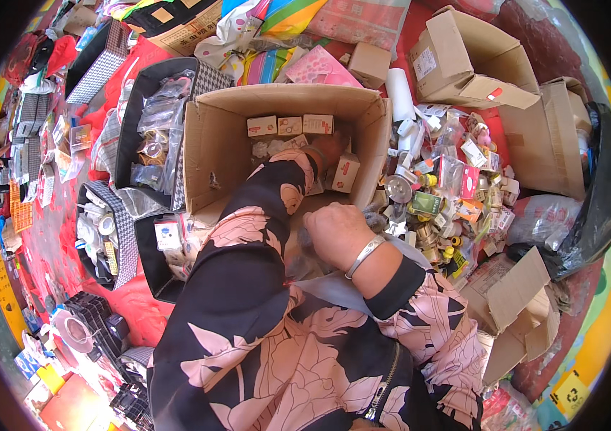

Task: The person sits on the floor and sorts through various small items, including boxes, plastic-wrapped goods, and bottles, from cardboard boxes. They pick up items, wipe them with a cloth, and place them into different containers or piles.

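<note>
A large open cardboard box (208, 144) stands in front of me. Several small cream boxes with orange-red print lie in it, among them a row along its far wall with one small box (317, 124). My left arm reaches deep into the carton. There my left hand (329, 149) is beside another small box (346, 173); it is in shadow and its fingers cannot be made out. Above the near side of the carton, my right hand (340, 231), with a silver bangle (365, 256), is closed on a clear plastic bag (309, 267) that hangs toward my lap.
To the right lies a heap of small bottles and packets (449, 187). Black fabric bins (131, 136) with packaged goods stand left. Open cartons (474, 57) sit at the far right, beside a black plastic bag (603, 187). A white roll (400, 95) leans behind the large box.
</note>
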The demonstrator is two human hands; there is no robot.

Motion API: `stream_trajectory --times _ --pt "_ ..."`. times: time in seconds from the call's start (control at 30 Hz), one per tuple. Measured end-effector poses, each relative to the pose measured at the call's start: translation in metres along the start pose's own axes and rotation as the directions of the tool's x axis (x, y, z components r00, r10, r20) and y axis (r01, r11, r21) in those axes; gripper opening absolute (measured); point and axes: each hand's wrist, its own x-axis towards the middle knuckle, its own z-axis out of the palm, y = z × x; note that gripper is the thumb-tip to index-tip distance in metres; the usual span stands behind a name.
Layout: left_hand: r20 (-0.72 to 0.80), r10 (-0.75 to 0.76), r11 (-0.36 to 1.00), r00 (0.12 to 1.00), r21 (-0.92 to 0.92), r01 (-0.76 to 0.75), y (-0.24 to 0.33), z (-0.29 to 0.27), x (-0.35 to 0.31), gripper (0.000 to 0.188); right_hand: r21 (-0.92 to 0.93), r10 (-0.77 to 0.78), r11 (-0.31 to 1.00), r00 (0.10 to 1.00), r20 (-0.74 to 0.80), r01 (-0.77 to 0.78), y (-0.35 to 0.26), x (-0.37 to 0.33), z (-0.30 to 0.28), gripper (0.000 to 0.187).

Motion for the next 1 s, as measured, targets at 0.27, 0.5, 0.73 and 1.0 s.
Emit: stream_trajectory --times 0.27,0.5,0.73,1.0 --pt "-0.059 -0.067 0.997 0.996 -0.047 0.064 -0.007 0.011 -0.009 0.04 0.009 -0.014 1.0 0.999 0.041 0.014 -0.005 0.0 -0.003 0.013" --pt "0.067 -0.238 0.962 0.969 -0.119 0.244 0.011 -0.025 -0.012 0.048 -0.002 -0.002 1.0 0.999 0.048 0.002 -0.003 0.001 -0.002 0.012" --pt "-0.187 0.021 0.998 0.982 0.054 -0.011 -0.005 -0.022 -0.011 0.053 0.005 -0.026 1.0 0.999 0.02 0.026 -0.001 -0.002 0.003 0.011" --pt "0.256 -0.325 0.923 0.91 -0.124 0.365 -0.01 -0.026 0.022 0.06 -0.011 -0.035 0.999 0.999 0.009 0.035 -0.004 -0.005 0.006 0.01"
